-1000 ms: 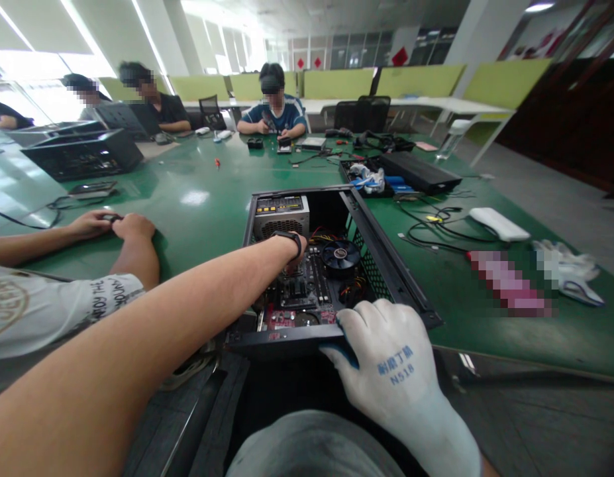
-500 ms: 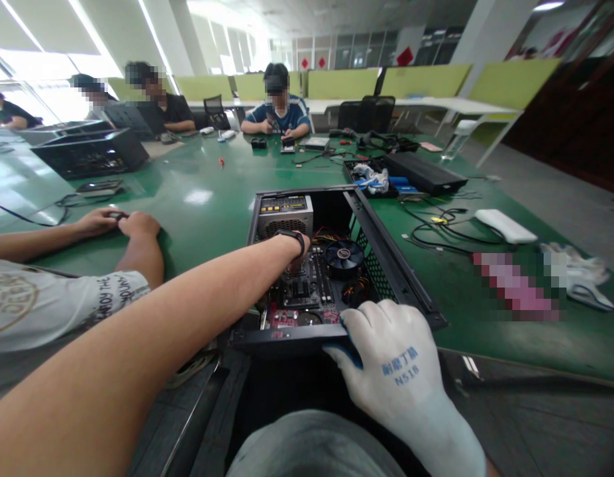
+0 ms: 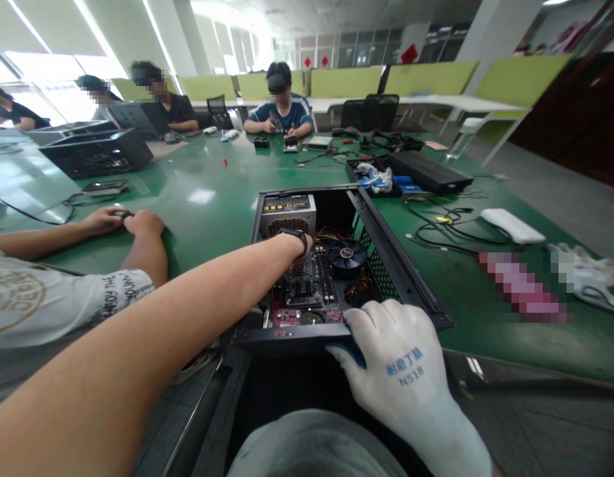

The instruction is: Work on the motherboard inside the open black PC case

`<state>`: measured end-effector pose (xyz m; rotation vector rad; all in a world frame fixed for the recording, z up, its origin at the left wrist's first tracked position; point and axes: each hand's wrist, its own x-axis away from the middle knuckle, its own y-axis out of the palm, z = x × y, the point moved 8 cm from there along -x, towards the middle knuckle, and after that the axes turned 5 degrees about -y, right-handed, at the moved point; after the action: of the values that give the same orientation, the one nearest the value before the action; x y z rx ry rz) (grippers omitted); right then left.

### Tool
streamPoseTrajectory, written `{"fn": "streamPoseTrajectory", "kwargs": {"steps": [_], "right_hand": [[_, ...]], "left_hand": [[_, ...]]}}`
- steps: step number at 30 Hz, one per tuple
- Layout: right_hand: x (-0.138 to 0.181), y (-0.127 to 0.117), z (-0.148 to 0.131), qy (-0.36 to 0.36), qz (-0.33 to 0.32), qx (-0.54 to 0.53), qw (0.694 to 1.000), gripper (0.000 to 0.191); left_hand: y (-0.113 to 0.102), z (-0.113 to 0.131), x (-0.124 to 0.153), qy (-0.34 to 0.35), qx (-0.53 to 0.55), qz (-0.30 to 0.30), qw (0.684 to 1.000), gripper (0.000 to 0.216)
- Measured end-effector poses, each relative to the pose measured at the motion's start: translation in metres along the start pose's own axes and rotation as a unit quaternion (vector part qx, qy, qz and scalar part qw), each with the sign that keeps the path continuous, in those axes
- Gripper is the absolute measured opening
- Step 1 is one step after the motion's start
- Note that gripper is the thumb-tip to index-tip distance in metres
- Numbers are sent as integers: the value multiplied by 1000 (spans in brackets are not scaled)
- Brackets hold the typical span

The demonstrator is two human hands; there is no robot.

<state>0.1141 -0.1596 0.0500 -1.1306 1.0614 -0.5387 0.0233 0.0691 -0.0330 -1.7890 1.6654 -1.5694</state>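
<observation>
An open black computer case point(image 3: 410, 278) lies before me at the table's near edge. My right hand point(image 3: 393, 344), in a white glove with blue print, grips its near rim with the thumb outside and the fingers over the edge. My bare left hand point(image 3: 309, 245), a black band on its wrist, reaches down inside by the motherboard point(image 3: 301, 288). Its fingers are mostly hidden behind the wrist, so what they touch does not show. Close by are the silver power supply point(image 3: 289, 215), the black CPU fan point(image 3: 346, 255) and a red circuit board point(image 3: 289, 317).
At my left, another person's hands point(image 3: 132, 222) rest on the green table point(image 3: 202, 225). To the right lie cables point(image 3: 420, 235), a white box-shaped device point(image 3: 512, 225) and white gloves point(image 3: 592, 271). Farther back are a black tray point(image 3: 356, 173) and a person point(image 3: 281, 109) at work.
The whole view has shifted slightly, with things sitting a little farther right. Both my hands keep their places on and in the case.
</observation>
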Motion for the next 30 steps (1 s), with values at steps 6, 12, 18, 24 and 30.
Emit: {"fn": "streamPoseTrajectory", "kwargs": {"steps": [6,12,18,24,30], "right_hand": [[0,-1,-1,0,1,3,1000,26],[0,-2,-1,-3,8,5,1000,27],[0,-1,-1,0,2,3,1000,28],[-1,-2,-2,-4,5,3,1000,27],[-1,-1,-1,4,-1,5,1000,28]], "left_hand": [[3,-3,-11,-16,43,12,999,50],[1,-2,-8,-12,65,23,998,54],[-4,-2,4,-26,90,8,996,52],[1,-3,1,-17,53,2,998,51],[9,-3,-11,-4,27,-15,1000,49]]}}
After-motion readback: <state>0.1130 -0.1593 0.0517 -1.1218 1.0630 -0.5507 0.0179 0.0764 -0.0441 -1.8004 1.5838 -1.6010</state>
